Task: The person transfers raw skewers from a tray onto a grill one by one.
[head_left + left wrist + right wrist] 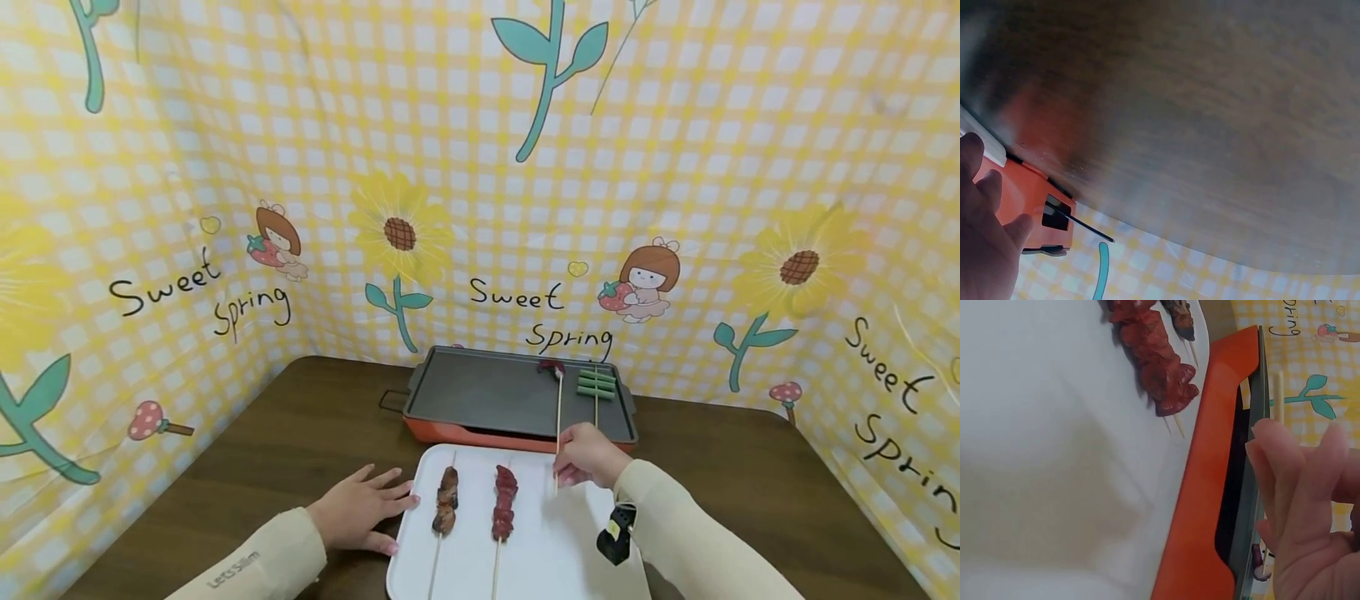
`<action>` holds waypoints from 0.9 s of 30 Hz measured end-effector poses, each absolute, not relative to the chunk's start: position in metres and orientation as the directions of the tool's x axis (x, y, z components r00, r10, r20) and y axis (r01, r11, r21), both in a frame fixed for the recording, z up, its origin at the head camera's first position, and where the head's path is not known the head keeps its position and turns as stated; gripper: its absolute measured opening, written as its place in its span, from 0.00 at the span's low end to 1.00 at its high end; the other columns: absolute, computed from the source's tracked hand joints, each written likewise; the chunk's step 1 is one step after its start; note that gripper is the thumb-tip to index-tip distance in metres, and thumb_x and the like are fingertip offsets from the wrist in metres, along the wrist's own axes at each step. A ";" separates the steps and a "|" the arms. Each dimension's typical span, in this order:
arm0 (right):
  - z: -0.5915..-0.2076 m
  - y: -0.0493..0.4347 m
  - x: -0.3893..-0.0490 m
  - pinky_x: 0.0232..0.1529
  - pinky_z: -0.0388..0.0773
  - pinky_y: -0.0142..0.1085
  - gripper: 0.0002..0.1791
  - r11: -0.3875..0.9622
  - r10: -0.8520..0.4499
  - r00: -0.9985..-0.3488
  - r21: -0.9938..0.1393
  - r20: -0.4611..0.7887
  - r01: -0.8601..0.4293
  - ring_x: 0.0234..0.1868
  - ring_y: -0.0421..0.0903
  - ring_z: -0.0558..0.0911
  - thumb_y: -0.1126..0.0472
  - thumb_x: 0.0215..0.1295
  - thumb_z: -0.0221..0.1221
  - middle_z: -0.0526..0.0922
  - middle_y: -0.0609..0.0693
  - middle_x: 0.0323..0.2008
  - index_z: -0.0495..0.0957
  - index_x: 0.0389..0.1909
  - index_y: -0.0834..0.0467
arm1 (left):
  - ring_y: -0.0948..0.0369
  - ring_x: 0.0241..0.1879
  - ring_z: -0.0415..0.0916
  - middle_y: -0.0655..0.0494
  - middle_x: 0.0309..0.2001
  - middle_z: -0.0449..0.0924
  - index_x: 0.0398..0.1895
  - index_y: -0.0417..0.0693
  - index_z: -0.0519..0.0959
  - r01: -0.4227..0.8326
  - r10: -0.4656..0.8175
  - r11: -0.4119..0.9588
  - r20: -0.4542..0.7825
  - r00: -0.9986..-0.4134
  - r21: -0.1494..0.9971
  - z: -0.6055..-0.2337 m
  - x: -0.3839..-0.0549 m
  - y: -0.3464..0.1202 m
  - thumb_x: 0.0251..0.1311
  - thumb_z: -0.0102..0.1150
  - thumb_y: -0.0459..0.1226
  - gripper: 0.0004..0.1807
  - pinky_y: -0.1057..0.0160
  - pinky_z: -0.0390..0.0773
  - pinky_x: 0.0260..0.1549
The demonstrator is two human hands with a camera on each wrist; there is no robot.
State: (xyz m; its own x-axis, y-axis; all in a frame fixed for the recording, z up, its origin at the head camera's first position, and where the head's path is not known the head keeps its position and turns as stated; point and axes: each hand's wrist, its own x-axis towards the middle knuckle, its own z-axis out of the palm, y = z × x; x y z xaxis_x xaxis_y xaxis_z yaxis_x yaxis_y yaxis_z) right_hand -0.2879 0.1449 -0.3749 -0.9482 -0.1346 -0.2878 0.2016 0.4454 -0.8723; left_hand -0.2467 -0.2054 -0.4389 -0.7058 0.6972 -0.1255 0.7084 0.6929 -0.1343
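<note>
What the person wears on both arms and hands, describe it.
The long cream fabric left sleeve bears dark lettering; the cream right sleeve shows none. A small black device with a yellowish patch sits at its cuff. The left grip and right grip are gloveless.

Holding a pale stick (1278, 394) in the right hand (1304, 506), end poking out above the fingers (1280, 440). Below, at the dark rim (1246, 519) of an orange grill (1202, 481), note purplish food (1257, 555), partly hidden. On the white tray (1022, 394), note skewered red meat (1147, 344), browned meat (1179, 315) just beside, both cut off above; also a soft shadow (1066, 506). Beyond, note yellow checked cloth (1297, 356) with printed leaves (1317, 384).
</note>
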 end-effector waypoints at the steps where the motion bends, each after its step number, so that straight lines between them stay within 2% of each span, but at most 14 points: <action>1: -0.374 0.146 -0.288 0.18 0.75 0.29 0.23 0.450 -0.134 -0.950 -0.871 -0.283 0.196 0.13 0.40 0.73 0.79 0.58 0.56 0.82 0.62 0.25 0.66 0.56 0.77 | 0.51 0.70 0.62 0.55 0.68 0.70 0.69 0.58 0.70 0.710 0.699 0.693 -0.125 -0.704 -0.123 -0.439 -0.247 -0.205 0.60 0.40 0.69 0.41 0.41 0.65 0.61; 4: -0.373 0.151 -0.288 0.19 0.75 0.29 0.22 0.476 -0.127 -0.956 -0.862 -0.265 0.176 0.13 0.40 0.74 0.77 0.58 0.58 0.82 0.62 0.25 0.69 0.54 0.77 | 0.51 0.70 0.61 0.56 0.68 0.69 0.70 0.59 0.69 0.706 0.693 0.699 -0.134 -0.708 -0.118 -0.440 -0.248 -0.204 0.60 0.39 0.69 0.41 0.41 0.64 0.61; 9: -0.373 0.159 -0.285 0.20 0.77 0.29 0.19 0.524 -0.110 -0.960 -0.836 -0.258 0.165 0.15 0.40 0.76 0.74 0.60 0.60 0.83 0.61 0.27 0.74 0.52 0.76 | 0.51 0.69 0.63 0.57 0.67 0.70 0.69 0.59 0.70 0.693 0.676 0.703 -0.149 -0.721 -0.161 -0.434 -0.245 -0.200 0.58 0.45 0.68 0.40 0.42 0.65 0.60; 13: -0.374 0.164 -0.283 0.20 0.78 0.30 0.16 0.524 -0.102 -0.963 -0.836 -0.250 0.161 0.15 0.39 0.76 0.72 0.61 0.60 0.83 0.59 0.25 0.76 0.49 0.75 | 0.52 0.69 0.63 0.57 0.67 0.71 0.68 0.60 0.71 0.691 0.678 0.694 -0.141 -0.722 -0.201 -0.432 -0.245 -0.199 0.57 0.47 0.68 0.39 0.42 0.66 0.60; 20: -0.372 0.156 -0.271 0.23 0.81 0.34 0.14 0.469 -0.050 -0.991 -0.879 -0.126 0.088 0.17 0.42 0.79 0.67 0.62 0.63 0.82 0.56 0.24 0.78 0.46 0.71 | 0.50 0.68 0.65 0.57 0.66 0.72 0.67 0.59 0.72 0.690 0.682 0.699 -0.115 -0.722 -0.190 -0.433 -0.247 -0.201 0.56 0.49 0.68 0.39 0.41 0.66 0.59; 27: -0.379 0.146 -0.241 0.17 0.77 0.33 0.09 0.452 -0.073 -0.990 -0.889 -0.120 0.074 0.13 0.40 0.78 0.68 0.59 0.65 0.79 0.52 0.16 0.80 0.39 0.68 | 0.49 0.68 0.64 0.57 0.67 0.71 0.68 0.59 0.72 0.691 0.679 0.706 -0.129 -0.723 -0.156 -0.436 -0.247 -0.202 0.57 0.48 0.67 0.39 0.40 0.65 0.59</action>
